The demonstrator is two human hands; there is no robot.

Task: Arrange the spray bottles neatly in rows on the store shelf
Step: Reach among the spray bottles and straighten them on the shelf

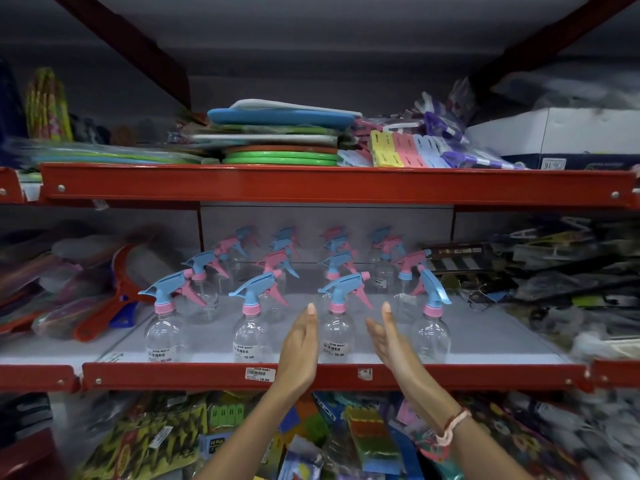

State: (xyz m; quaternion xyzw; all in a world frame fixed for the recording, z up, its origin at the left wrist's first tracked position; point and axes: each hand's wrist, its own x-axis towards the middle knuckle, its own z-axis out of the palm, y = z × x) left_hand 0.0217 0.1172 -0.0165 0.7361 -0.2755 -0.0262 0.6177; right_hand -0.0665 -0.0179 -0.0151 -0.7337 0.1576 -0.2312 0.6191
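Both hands, left [300, 344] and right [388, 337], are open flat and hold nothing, palms facing each other on either side of the third near bottle [336, 327]. The shelf [332, 375] carries four rows of clear, seemingly empty bottles; three near sprayers point left, but the right one [431, 323] is turned. Squaring looks nearly finished; next, close gently and align.

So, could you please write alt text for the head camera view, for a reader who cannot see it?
Two open bare hands, left hand and right hand, flank a clear spray bottle in the front row on a red-edged store shelf. More blue-and-pink-topped bottles stand in rows behind.
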